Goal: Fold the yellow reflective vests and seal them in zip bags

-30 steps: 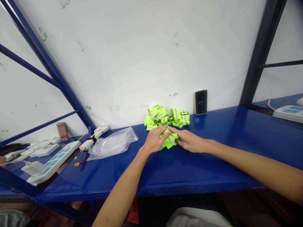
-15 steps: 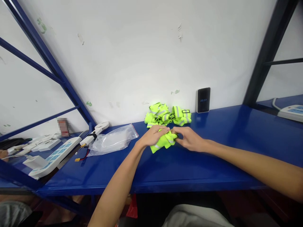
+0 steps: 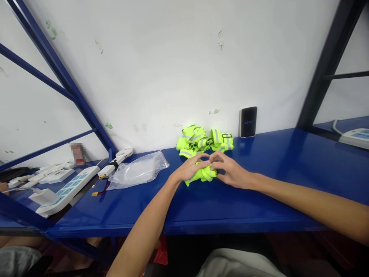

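Observation:
A bundled neon-yellow reflective strap [image 3: 200,175] with grey stripes lies between my hands, low over the blue table. My left hand [image 3: 190,167] grips its left and upper part, thumb laid across the top. At the right end, my right hand [image 3: 230,169] has its fingers curled round the fabric, and the fingertips of both hands meet above it. Part of the bundle is hidden under the fingers. Just behind sits a heap of the same yellow reflective strapping [image 3: 194,140], with a dark buckle [image 3: 227,135] showing at its right.
Against the white wall stands a phone-like device [image 3: 248,122] with a lit clock. To the left lie a clear plastic bag [image 3: 138,171], a small white fan [image 3: 124,152], a wired connector [image 3: 95,194] and a white power strip [image 3: 67,192]. Blue frame posts flank the table [image 3: 259,211].
My right fingers have moved up and over the bundle to meet the left fingertips. The bundle looks more compact, its lower flap drawn in. The heap behind stays put.

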The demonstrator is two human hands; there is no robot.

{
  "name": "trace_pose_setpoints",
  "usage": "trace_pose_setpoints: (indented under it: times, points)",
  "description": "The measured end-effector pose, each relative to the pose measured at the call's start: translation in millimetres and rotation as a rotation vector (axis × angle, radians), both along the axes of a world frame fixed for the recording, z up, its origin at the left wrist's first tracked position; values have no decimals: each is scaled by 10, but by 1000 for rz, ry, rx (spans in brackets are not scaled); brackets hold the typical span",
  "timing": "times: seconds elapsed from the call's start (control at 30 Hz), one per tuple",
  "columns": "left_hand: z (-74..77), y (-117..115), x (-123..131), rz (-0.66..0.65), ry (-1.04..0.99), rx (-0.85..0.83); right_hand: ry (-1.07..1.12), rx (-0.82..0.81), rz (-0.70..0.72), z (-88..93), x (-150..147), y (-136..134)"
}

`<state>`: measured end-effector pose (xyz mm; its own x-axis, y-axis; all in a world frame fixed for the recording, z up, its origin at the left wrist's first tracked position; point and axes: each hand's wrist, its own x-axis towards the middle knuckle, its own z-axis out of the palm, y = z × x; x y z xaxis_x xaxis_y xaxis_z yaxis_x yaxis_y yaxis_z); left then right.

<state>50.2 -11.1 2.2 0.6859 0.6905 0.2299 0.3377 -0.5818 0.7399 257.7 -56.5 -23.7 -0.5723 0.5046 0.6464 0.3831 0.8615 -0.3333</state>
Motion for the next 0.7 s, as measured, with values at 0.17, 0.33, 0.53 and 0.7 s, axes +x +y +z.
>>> trace_pose_setpoints:
  times: [0.17, 0.33, 0.53, 0.7]
  points:
    - [-62, -18, 2, 110, 52, 127, 132, -226, 4, 73, 12, -24]
    - [-104, -131, 103, 213, 33, 341, 228, -548, -42, 33, -45, 63]
    - [-154, -167, 203, 279, 35, 458, 187, -547, -5, 79, -128, 42]
    - [-245, -88, 280, 357, -132, 290, 176, -434, -126, 99, -216, 20]
